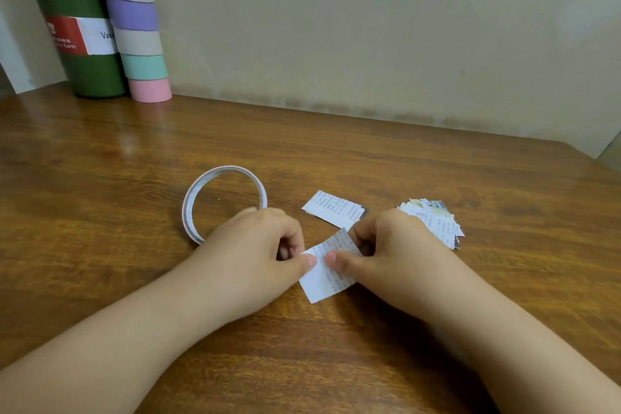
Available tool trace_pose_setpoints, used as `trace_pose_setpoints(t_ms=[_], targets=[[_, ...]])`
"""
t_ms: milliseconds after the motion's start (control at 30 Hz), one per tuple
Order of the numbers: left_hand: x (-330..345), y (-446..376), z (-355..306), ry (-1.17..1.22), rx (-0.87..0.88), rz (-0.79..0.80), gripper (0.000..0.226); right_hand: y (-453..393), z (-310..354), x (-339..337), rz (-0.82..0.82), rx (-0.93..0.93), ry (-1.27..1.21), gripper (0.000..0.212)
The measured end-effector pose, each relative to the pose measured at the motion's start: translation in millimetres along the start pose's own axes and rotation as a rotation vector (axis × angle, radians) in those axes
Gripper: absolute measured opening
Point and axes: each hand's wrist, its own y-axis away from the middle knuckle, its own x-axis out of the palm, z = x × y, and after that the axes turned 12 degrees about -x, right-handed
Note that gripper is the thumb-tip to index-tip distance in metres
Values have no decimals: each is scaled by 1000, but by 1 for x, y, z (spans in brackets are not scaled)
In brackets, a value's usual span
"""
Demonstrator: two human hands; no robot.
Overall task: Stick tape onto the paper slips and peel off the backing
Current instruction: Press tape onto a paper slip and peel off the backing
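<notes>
**White slip pinched in both hands, stack waiting**

White printed paper slip (327, 265) sat nearest, pinched between the left hand (258, 245) and the right hand (396, 245). Whether tape was on it could not be told. Farther off lay one slip (332, 208), the tape roll (223, 202) at left, and an apparently untouched pile (433, 218) at right, so most work seemed left.

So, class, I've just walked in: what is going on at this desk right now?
A person holds one printed paper slip just above the wooden table, the left hand and right hand each pinching it near the middle. A nearly used-up tape roll lies flat by the left hand. One slip lies alone beyond the hands, and a pile of slips sits to the right. Whether tape is on the held slip cannot be told.
</notes>
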Motion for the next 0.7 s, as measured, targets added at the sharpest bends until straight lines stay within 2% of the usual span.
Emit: trace_pose_setpoints(t_ms=[233,333,400,567,633,700], targets=[[1,-1,-1,-50,13,-7,22,-1,1,0,44,10,63,26],[1,-1,-1,-53,12,-6,20,0,6,2,62,15,86,46],[2,-2,-1,-52,13,-4,20,0,7,4,59,20,116,51],[2,-3,-1,-48,4,5,20,-4,-3,3,22,10,61,18],[2,-3,0,-53,2,7,20,-5,-4,4,27,-3,49,18],[2,-3,0,-58,3,11,20,-5,-4,5,37,-22,60,27]])
